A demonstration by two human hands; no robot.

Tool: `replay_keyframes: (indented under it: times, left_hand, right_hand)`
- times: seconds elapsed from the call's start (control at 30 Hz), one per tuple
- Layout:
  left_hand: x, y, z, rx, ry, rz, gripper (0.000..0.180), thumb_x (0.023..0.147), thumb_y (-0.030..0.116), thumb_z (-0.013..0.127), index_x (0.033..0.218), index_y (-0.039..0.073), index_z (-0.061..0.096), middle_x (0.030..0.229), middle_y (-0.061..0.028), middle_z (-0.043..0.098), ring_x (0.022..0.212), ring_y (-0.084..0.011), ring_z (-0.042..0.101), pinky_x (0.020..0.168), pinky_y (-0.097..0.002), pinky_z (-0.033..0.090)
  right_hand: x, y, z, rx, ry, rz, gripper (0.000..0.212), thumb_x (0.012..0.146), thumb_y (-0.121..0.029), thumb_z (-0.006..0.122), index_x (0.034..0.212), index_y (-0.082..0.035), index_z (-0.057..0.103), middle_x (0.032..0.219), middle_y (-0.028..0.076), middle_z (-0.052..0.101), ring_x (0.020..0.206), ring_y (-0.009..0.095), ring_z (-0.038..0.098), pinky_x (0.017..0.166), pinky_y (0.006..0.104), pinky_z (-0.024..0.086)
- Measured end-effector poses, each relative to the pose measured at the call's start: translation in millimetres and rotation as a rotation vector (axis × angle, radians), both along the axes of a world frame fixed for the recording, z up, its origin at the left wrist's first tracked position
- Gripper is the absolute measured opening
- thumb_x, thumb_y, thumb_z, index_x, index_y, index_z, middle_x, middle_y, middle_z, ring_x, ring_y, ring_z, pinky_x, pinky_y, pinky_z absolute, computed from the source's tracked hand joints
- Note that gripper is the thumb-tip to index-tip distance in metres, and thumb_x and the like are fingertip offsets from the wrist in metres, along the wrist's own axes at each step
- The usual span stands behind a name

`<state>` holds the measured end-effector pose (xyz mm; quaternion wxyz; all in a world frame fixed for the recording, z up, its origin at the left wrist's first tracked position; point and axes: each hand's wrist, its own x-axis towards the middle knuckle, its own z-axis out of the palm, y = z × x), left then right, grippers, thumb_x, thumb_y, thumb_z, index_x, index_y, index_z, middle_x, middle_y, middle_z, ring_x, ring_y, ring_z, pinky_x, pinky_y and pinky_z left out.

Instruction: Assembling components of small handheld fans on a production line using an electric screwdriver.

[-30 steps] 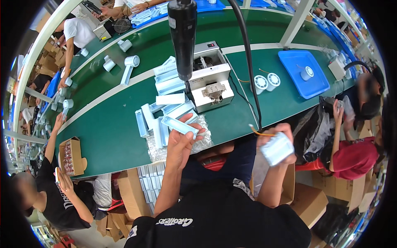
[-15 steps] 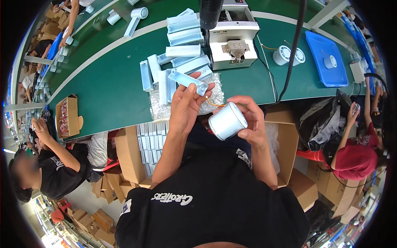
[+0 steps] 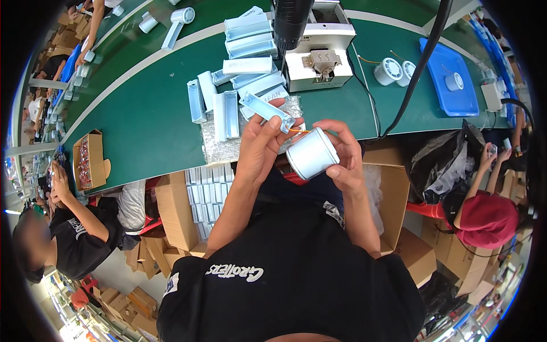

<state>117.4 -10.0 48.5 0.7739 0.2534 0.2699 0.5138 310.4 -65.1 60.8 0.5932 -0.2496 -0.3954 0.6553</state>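
Observation:
My left hand (image 3: 262, 139) grips a light-blue plastic handle shell (image 3: 265, 109), long and trough-shaped, tilted with its near end toward the right. In my right hand (image 3: 345, 151) is a pale blue-white cylindrical fan head (image 3: 311, 154), held by its side between thumb and fingers. A thin orange-yellow wire (image 3: 297, 130) runs from the fan head to the near end of the shell, by my left fingertips. The two parts are apart, linked only by that wire. Several more handle shells (image 3: 228, 114) lie on bubble wrap (image 3: 219, 149) just beyond my left hand.
A white machine with a metal fixture (image 3: 323, 62) stands ahead, a black cable (image 3: 419, 74) hanging to its right. Two fan heads (image 3: 388, 71) and a blue tray (image 3: 437, 94) are farther right. An open carton (image 3: 172, 214) of shells sits below the table edge. Co-workers sit on both sides.
The wire's end has come to the shell's near end, and the fan head has tilted slightly and risen a little. Both hands keep their holds.

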Motion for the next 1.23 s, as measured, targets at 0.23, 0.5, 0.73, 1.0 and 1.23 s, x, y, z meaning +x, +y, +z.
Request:
replay_keyframes:
  times: [0.23, 0.5, 0.73, 1.0, 1.23]
  left_hand:
    - [1, 3, 10, 0.101, 0.182, 0.085, 0.059, 0.094, 0.009, 0.076, 0.145, -0.002, 0.047, 0.122, -0.0145, 0.068, 0.117, -0.0232, 0.065, 0.105, -0.0384, 0.051]
    - [12, 15, 8, 0.442, 0.435, 0.271, 0.050, 0.099, 0.006, 0.069, 0.143, -0.002, 0.046, 0.126, -0.0141, 0.063, 0.123, -0.0209, 0.059, 0.107, -0.0360, 0.046]
    - [12, 13, -20, 0.598, 0.671, 0.242, 0.041, 0.100, 0.004, 0.065, 0.139, -0.001, 0.052, 0.130, -0.0101, 0.060, 0.124, -0.0204, 0.058, 0.106, -0.0344, 0.045]
    - [20, 13, -8, 0.888, 0.846, 0.085, 0.049, 0.088, 0.007, 0.072, 0.136, 0.002, 0.060, 0.128, -0.0179, 0.060, 0.118, -0.0353, 0.061, 0.101, -0.0397, 0.048]
    - [5, 13, 0, 0.860, 0.975, 0.010, 0.062, 0.088, 0.018, 0.078, 0.144, 0.005, 0.056, 0.141, -0.0170, 0.054, 0.133, -0.0333, 0.054, 0.112, -0.0396, 0.041]
  right_hand:
    - [0, 6, 7, 0.061, -0.282, -0.078, 0.070, 0.078, 0.004, 0.083, 0.141, -0.001, 0.052, 0.134, 0.015, 0.063, 0.123, 0.022, 0.064, 0.107, 0.0369, 0.051]
    - [-21, 32, -11, 0.577, -1.175, -0.515, 0.064, 0.073, 0.009, 0.081, 0.131, -0.007, 0.060, 0.134, 0.014, 0.058, 0.115, 0.032, 0.060, 0.090, 0.0360, 0.053]
    - [-16, 28, -7, 0.290, -0.859, -0.377, 0.051, 0.077, 0.000, 0.080, 0.124, -0.002, 0.060, 0.130, 0.012, 0.056, 0.100, 0.025, 0.060, 0.083, 0.0351, 0.054]
    - [-1, 49, 21, 0.240, -0.673, -0.286, 0.048, 0.084, 0.000, 0.077, 0.130, -0.002, 0.064, 0.128, 0.009, 0.060, 0.117, 0.017, 0.060, 0.100, 0.0321, 0.049]
    - [11, 42, 27, 0.027, -0.885, -0.206, 0.040, 0.084, -0.002, 0.081, 0.122, -0.006, 0.069, 0.144, 0.013, 0.059, 0.127, 0.022, 0.062, 0.101, 0.0294, 0.051]
